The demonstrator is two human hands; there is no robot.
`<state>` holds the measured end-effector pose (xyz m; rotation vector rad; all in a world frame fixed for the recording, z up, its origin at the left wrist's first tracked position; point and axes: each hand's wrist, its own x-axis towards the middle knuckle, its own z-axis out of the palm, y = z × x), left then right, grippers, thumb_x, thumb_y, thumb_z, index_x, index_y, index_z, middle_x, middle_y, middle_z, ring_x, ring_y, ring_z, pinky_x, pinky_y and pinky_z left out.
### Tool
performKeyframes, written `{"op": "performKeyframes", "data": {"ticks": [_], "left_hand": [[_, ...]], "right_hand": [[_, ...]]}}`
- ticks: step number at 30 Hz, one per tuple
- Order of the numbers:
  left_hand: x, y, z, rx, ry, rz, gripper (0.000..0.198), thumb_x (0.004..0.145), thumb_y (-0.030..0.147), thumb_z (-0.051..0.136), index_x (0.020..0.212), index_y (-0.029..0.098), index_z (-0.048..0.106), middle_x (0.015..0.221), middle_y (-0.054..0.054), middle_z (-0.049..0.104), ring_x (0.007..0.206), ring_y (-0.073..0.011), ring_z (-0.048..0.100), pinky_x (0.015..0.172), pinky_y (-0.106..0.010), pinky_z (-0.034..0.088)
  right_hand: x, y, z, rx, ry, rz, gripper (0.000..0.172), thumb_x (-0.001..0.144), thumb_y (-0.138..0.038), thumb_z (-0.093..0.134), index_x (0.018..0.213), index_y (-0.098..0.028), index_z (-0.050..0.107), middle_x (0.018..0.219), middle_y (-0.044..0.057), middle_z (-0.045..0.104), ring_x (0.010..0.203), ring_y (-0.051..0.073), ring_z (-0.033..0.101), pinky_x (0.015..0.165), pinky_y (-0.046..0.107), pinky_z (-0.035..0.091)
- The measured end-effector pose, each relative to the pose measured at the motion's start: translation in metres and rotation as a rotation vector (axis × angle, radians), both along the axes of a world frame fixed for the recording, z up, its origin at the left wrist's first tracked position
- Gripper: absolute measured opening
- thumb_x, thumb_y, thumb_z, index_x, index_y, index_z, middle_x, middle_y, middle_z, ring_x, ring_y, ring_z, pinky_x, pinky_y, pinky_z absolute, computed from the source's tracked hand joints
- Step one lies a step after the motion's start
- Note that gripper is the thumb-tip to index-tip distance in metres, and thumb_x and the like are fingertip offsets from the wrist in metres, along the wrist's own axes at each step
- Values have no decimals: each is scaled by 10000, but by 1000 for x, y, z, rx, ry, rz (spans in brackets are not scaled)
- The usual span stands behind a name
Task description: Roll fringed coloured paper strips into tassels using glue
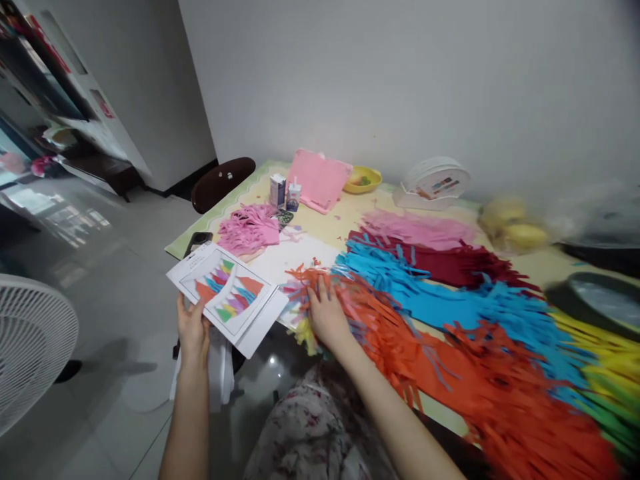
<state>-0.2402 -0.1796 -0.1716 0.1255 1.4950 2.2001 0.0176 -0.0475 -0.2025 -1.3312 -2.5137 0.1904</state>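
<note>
The printed picture card is gripped at its near left edge by the left hand, at the near left side of the counter. The right hand is laid, fingers extended, over the left end of the orange tassel fringe; whether strands are pinched cannot be told. The strands are best pressed lightly and kept from tangling with the blue tassel fringe beyond, the card being kept unbent.
</note>
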Motion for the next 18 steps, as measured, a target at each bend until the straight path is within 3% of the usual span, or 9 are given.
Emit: {"op": "performKeyframes", "data": {"ticks": [2, 4, 8, 11, 14, 16, 18], "left_hand": [[10, 11, -7, -22, -10, -43, 832, 709, 144, 729, 1435, 288, 346, 1179, -91, 679, 863, -170, 713, 714, -262, 595], [19, 26, -15, -69, 30, -97, 837, 733, 204, 733, 1453, 289, 314, 1232, -113, 652, 888, -188, 714, 711, -279, 600], [30, 53, -26, -300, 345, -170, 689, 848, 343, 626, 1453, 225, 319, 1362, -187, 547, 1064, -264, 674, 849, -400, 582], [43, 55, -25, -433, 551, -165, 671, 783, 362, 703, 1376, 167, 458, 1530, -222, 326, 1351, -368, 436, 1083, -526, 398], [66, 41, -22, -647, 1066, -338, 658, 713, 402, 766, 1302, 189, 562, 1590, -171, 230, 1459, -431, 169, 1154, -638, 171], [80, 30, -23, -755, 1448, -561, 635, 747, 404, 730, 1327, 223, 546, 1572, -140, 298, 1454, -443, 169, 1124, -703, 139], [88, 25, -27, -774, 1640, -706, 550, 815, 315, 653, 1341, 213, 529, 1524, -132, 397, 1430, -406, 273, 1125, -678, 201]], "right_hand": [[1, -2, -11, 24, 45, 22, 488, 844, 10, 386, 1294, -38, 566, 1484, 292, 383, 1350, 346, 431, 1035, 524, 408], [5, 1, -11, 27, 64, 26, 504, 841, 22, 352, 1292, -50, 566, 1469, 266, 425, 1321, 306, 477, 1028, 490, 431], [28, 4, 10, 88, 223, 44, 542, 846, 5, 349, 1354, -90, 512, 1532, 212, 353, 1400, 276, 375, 1054, 504, 418], [53, -10, 26, 128, 361, 113, 560, 857, -5, 353, 1389, -126, 480, 1557, 180, 320, 1438, 265, 303, 1076, 516, 402], [72, -35, 31, 101, 341, 195, 585, 845, 10, 347, 1397, -143, 471, 1562, 171, 312, 1433, 265, 315, 1069, 513, 417], [77, -53, 28, 77, 299, 241, 599, 828, 23, 347, 1387, -144, 481, 1559, 170, 319, 1428, 270, 326, 1050, 507, 438], [76, -67, 23, 49, 233, 289, 603, 807, 35, 359, 1370, -127, 502, 1551, 177, 333, 1427, 278, 330, 1034, 489, 459]]}}
